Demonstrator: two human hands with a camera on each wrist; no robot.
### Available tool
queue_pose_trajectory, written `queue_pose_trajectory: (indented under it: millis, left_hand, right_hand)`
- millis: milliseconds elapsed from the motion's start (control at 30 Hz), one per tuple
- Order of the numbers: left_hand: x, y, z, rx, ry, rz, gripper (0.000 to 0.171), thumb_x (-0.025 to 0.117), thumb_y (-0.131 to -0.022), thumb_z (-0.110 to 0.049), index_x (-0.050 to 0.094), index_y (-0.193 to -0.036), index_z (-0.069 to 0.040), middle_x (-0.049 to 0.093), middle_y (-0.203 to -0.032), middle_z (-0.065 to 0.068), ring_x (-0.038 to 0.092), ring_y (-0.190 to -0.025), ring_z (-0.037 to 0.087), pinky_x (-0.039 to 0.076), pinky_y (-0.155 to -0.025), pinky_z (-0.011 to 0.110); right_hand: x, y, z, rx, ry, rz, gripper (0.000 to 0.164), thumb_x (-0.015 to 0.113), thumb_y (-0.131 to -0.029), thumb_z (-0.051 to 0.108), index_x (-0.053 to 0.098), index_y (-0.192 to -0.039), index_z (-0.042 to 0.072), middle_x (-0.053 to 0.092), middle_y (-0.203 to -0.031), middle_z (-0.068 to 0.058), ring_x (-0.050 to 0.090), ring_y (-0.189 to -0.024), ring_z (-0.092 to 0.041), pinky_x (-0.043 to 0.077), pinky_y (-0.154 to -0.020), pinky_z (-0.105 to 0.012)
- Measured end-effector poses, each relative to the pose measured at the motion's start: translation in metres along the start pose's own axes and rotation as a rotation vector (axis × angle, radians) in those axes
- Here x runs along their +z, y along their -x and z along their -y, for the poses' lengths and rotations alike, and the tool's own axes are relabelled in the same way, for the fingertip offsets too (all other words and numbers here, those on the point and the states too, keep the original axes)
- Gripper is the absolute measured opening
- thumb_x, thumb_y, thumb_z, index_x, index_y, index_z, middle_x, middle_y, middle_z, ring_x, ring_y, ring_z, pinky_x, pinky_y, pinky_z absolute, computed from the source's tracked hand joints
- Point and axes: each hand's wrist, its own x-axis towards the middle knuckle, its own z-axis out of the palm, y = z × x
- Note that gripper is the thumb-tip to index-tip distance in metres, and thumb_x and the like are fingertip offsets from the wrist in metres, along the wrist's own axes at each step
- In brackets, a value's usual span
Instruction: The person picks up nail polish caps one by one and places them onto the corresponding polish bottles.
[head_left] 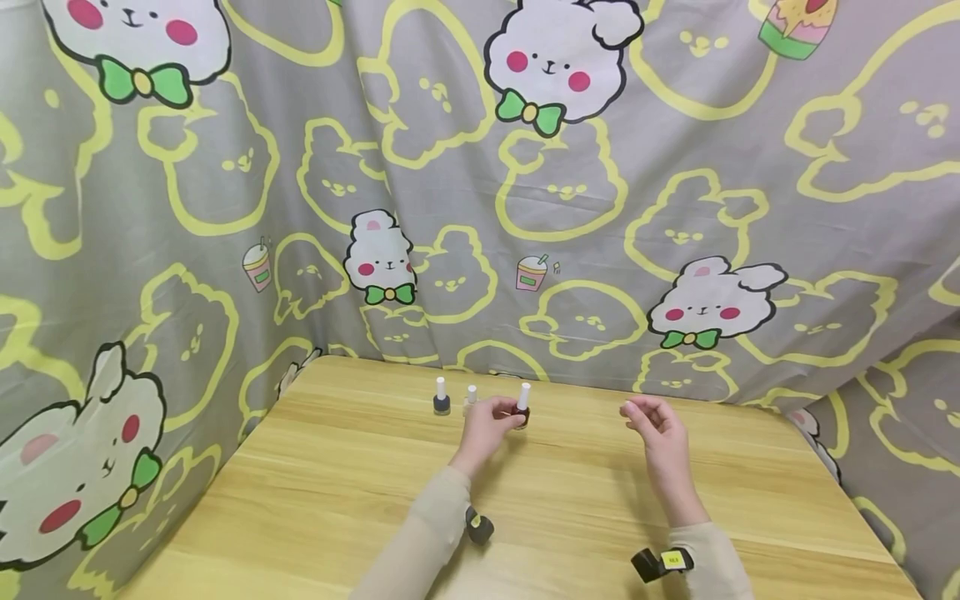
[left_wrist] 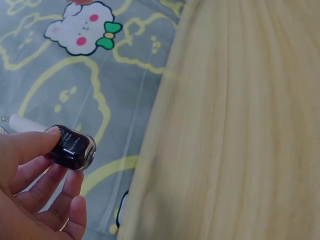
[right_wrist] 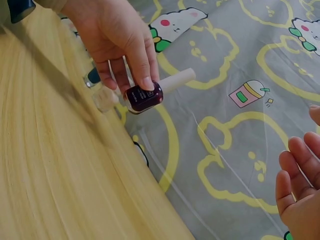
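Note:
My left hand holds a dark red nail polish bottle with a tall white cap, pinched by its glass body between thumb and fingers. In the left wrist view the bottle leans with its cap toward the left, small white print on its side. The right wrist view shows the same bottle over the table's far edge. My right hand is raised off to the right, its fingers loosely bent and nothing in them.
Left of the held bottle, a dark blue-grey nail polish bottle stands on the wooden table. Beside it a pale bottle is partly hidden by my left hand. A patterned grey curtain hangs behind the table and at both sides.

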Motion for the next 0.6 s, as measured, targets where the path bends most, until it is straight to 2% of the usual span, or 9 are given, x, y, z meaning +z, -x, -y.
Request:
queue_pose_trajectory:
  millis: [267, 467, 600]
  left_hand:
    - [0.001, -0.011, 0.006, 0.003, -0.071, 0.010, 0.025, 0.074, -0.084, -0.011, 0.070, -0.106, -0.001, 0.073, -0.100, 0.011, 0.068, -0.088, 0.021, 0.055, -0.081, 0.034]
    - [0.002, -0.016, 0.012, 0.030, -0.129, 0.063, 0.021, 0.075, -0.082, -0.008, 0.071, -0.101, -0.001, 0.074, -0.097, 0.012, 0.068, -0.084, 0.019, 0.055, -0.075, 0.027]
    - [0.003, -0.019, 0.014, 0.044, -0.176, 0.075, 0.019, 0.076, -0.081, -0.006, 0.071, -0.098, 0.000, 0.074, -0.094, 0.013, 0.069, -0.083, 0.021, 0.055, -0.073, 0.027]
  right_hand:
    - [-0.007, 0.005, 0.002, 0.036, 0.004, -0.001, 0.011, 0.062, -0.096, 0.016, 0.059, -0.099, 0.006, 0.068, -0.084, 0.011, 0.064, -0.083, -0.003, 0.051, -0.075, -0.016]
    - [-0.015, 0.014, 0.001, 0.062, 0.006, -0.004, 0.015, 0.060, -0.097, 0.018, 0.058, -0.100, 0.003, 0.068, -0.084, 0.011, 0.063, -0.084, -0.003, 0.051, -0.076, -0.017]
    - [-0.020, 0.019, -0.002, 0.073, 0.008, 0.000, 0.016, 0.059, -0.098, 0.018, 0.057, -0.101, 0.002, 0.068, -0.084, 0.010, 0.064, -0.085, -0.003, 0.052, -0.076, -0.018]
